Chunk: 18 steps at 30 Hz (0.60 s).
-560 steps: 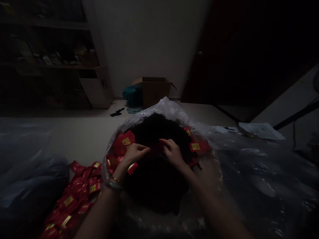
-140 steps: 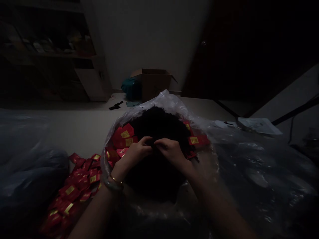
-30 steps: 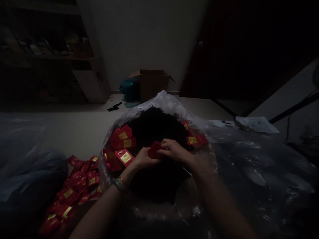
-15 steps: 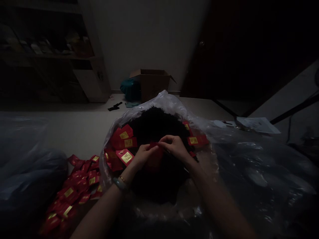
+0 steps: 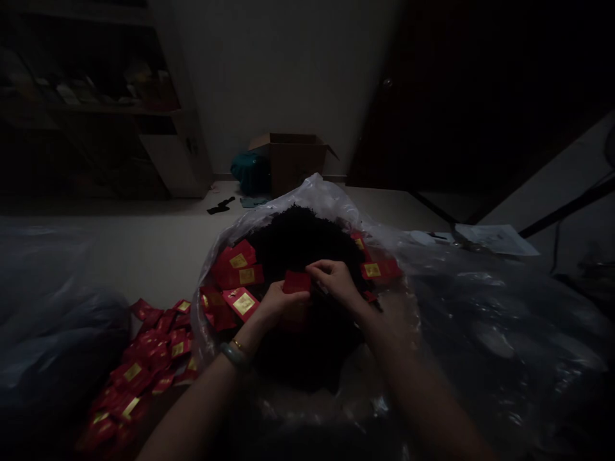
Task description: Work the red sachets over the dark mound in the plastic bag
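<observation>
My left hand [image 5: 275,302], with bangles at its wrist, is closed on a small red packet [image 5: 296,282], thumb across its front. The packet's lower part fades into shadow. My right hand [image 5: 335,280] is pinched at the packet's upper right corner; whatever lies between its fingertips is too dark to make out. Both hands are above a heap of black, shredded-looking stuff [image 5: 302,234] inside a large clear plastic bag [image 5: 314,187]. Red packets with gold labels [image 5: 243,303] lie at the heap's left edge, and a few more [image 5: 379,270] at its right.
Many red packets [image 5: 154,346] are piled outside the bag at left, beside a dark plastic-wrapped bundle [image 5: 62,346]. More clear plastic [image 5: 500,333] spreads at right. An open cardboard box [image 5: 298,163] and a teal bag [image 5: 250,171] stand by the wall. The room is dim.
The packet's top now shows more fully above my left thumb, tilted toward view. My right fingertips have shifted slightly up from its edge. The other packets lie as before.
</observation>
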Available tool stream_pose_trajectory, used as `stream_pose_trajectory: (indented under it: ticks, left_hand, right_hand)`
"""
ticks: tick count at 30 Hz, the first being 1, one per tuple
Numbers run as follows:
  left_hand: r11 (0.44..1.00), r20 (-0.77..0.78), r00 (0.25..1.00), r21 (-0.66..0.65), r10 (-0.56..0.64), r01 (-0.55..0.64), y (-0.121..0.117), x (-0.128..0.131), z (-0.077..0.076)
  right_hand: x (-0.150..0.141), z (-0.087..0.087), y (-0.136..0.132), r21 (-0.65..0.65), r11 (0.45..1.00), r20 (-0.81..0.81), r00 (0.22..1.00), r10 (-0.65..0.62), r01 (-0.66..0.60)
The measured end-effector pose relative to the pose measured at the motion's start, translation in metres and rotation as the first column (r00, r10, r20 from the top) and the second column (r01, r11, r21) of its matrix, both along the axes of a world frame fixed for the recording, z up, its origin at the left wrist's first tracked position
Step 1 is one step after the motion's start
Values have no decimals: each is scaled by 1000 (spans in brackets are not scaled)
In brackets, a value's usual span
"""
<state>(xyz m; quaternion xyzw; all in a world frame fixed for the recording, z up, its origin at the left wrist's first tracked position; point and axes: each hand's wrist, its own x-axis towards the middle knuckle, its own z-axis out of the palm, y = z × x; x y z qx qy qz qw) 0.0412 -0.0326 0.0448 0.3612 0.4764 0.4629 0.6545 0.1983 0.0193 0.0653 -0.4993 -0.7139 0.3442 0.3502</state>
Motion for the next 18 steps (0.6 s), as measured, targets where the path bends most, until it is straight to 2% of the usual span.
stream_pose_trajectory:
  ticks: [2,3,5,7,8,13,18]
  left_hand:
    - [998,43,997,-15,69,-68,3,-3,-1]
    - [994,65,992,-21,109,-107,5,-4,-2]
    - [984,97,979,-24,177,-175,8,-8,-2]
    - [977,109,971,-13,212,-212,10,-10,-3]
    - [976,112,970,-8,218,-218,10,-11,-4]
    - [979,130,970,-4,204,-205,11,-12,-7]
    - [984,124,977,-5,175,-176,10,-13,-8]
  right_hand:
    - [7,-5,4,1,999,214,976,-49,50]
    - [10,-9,5,-14,998,371,927,-55,65]
    - [14,-16,4,-125,990,642,766,26,72]
    - [15,-23,2,-235,969,750,649,127,82]
    - [14,-25,1,-260,962,761,631,151,83]
    - [13,-31,2,-293,955,715,673,189,44]
    - [22,-31,10,-345,937,581,773,256,-51]
